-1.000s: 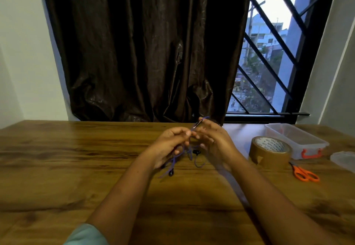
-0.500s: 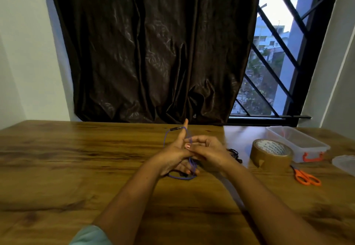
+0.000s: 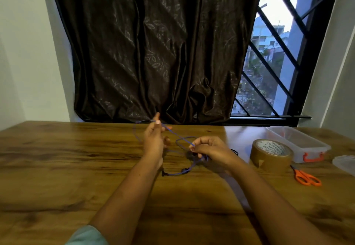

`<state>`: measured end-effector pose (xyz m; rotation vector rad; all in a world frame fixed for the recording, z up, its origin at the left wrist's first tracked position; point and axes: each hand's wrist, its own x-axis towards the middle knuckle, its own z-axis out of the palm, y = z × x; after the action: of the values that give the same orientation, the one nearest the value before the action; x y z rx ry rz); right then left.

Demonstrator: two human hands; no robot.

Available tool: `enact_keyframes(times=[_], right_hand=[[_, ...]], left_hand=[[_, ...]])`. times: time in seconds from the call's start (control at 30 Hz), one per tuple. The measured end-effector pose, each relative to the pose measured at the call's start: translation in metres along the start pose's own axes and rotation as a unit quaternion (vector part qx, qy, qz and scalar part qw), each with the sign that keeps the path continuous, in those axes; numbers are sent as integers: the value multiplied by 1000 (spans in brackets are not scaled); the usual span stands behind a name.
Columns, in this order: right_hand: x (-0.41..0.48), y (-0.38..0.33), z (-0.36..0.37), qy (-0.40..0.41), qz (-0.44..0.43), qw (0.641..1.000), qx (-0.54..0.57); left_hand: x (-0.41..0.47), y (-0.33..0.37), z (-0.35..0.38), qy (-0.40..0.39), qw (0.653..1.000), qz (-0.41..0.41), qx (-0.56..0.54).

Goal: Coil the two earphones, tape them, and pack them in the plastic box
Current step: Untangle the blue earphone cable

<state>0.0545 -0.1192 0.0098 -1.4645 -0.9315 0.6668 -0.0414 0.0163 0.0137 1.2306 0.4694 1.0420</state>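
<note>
A purple earphone (image 3: 179, 135) is stretched between my hands over the middle of the wooden table (image 3: 57, 168). My left hand (image 3: 154, 139) is raised, pinching the cable near its plug end between thumb and fingertip. My right hand (image 3: 208, 148) pinches the cable lower down, with loops and dark earbuds hanging to the tabletop. A black earphone (image 3: 234, 151) lies mostly hidden behind my right hand. The clear plastic box (image 3: 296, 143) with an orange latch sits at the right.
A roll of brown tape (image 3: 270, 154) stands left of the box. Orange scissors (image 3: 306, 175) lie in front of it. A clear lid (image 3: 344, 163) shows at the right edge. A dark curtain and a barred window are behind the table.
My hands have moved apart: the left one rose toward the back with the cable's end, the right one went right and down, stretching the purple cable between them.
</note>
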Motion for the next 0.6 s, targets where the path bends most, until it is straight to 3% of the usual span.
enact_keyframes(times=[0.1,0.23,0.33,0.43,0.6], right_hand=[[-6,-9,-7,10,-8,1000,-21],[-11,-10,-20,96,-36,994,-41],[-5,-4,-29,153,-69,983,-80],[0,3,-28,162,-89,980,-75],[-4,-2,-18,160,-76,984,10]], left_hand=[[9,1,-8,74,994,-13,-82],[20,7,-25,172,972,-31,-154],[24,7,-35,201,958,-65,-194],[22,4,-34,181,969,-80,-151],[13,7,-26,16,995,-87,-50]])
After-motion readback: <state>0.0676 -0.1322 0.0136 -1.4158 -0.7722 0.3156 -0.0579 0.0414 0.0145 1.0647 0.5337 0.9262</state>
